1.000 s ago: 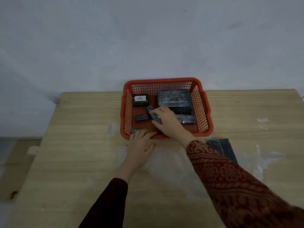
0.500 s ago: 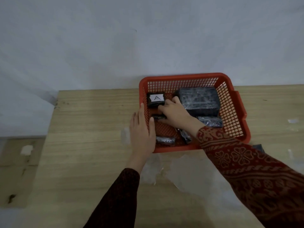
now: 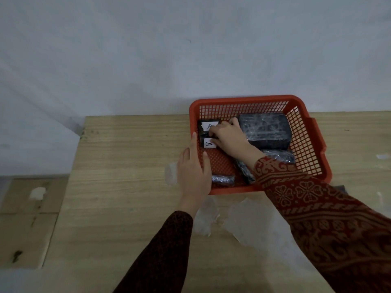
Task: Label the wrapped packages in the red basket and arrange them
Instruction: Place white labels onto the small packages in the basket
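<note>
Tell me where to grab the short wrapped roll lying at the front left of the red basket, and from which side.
Take the short wrapped roll across its middle, from above. It lies flat on the floor of the red basket, tight against the front wall, with the left hand covering the rim beside it. Those sides look blocked, so fingers probably fit best over its long sides.

Single head-worn wide-angle view, looking forward and down (steeply), close over wooden table, wall behind
</note>
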`<state>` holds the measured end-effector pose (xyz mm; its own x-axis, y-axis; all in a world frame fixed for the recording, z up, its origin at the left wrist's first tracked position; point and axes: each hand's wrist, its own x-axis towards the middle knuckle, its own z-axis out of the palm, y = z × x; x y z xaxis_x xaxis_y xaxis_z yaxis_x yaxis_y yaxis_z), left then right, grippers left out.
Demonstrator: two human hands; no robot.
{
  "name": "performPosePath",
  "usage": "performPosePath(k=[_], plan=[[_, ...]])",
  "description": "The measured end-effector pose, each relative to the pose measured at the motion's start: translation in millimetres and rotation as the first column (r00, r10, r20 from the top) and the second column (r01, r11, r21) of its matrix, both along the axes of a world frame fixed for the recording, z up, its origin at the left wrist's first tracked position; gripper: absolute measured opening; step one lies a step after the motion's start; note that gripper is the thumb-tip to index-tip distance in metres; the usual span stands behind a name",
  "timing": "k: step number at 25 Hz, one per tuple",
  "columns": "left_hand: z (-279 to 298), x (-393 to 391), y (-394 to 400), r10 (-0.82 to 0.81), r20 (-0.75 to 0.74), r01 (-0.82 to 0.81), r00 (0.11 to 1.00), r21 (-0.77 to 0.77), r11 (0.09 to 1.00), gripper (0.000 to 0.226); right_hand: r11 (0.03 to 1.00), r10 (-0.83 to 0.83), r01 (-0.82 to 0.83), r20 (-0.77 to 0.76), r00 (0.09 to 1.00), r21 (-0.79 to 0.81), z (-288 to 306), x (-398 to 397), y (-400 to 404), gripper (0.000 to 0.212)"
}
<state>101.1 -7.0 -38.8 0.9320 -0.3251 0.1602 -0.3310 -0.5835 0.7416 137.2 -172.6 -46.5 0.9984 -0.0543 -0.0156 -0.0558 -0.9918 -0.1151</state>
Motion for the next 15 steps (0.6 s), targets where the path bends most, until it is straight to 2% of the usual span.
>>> performPosePath(k=[3, 5, 8, 11, 13, 15], plan=[[-2.0, 0.4, 0.7, 0.003, 0.001, -0.003, 1.000, 0.018, 1.000, 0.056, 0.997, 0.032, -0.033, -0.022, 0.999, -0.070, 1.8, -8.4, 6.8, 0.026], [-2.1, 0.2, 0.5, 0.014, -0.010, -0.013, 1.000, 0.015, 1.000, 0.057, 0.998, 0.026, -0.027, -0.011, 1.000, -0.062, 5.4, -19.8, 10.9, 0.032], [-2.1, -0.2, 0.2, 0.016, -0.026, -0.017, 1.000, -0.020, 1.000, 0.059, 0.988, -0.149, 0.149, 0.017, 0.989, 0.044, 12.5, -48.5, 14.3, 0.038], [-2.8, -1.2, 0.8, 0.021, -0.037, -0.023, 0.999, -0.045, 0.999, 0.059, 0.957, -0.289, 0.289, -0.196, 0.937, -0.032, 11.5, -78.6, 8.5, 0.056], [-3.2, -1.7, 1.0, 0.017, -0.059, -0.020, 0.998, -0.046, 0.999, 0.059, 0.944, -0.313, 0.331, -0.280, 0.908, 0.016, 10.0, -87.2, 0.8, 0.056], [-1.9, -2.2, 0.3, 0.013, -0.080, -0.017, 0.997, -0.048, 0.999, 0.059, 0.930, -0.319, 0.358, -0.299, 0.900, 0.085, 11.1, -88.5, -4.9, 0.049]])
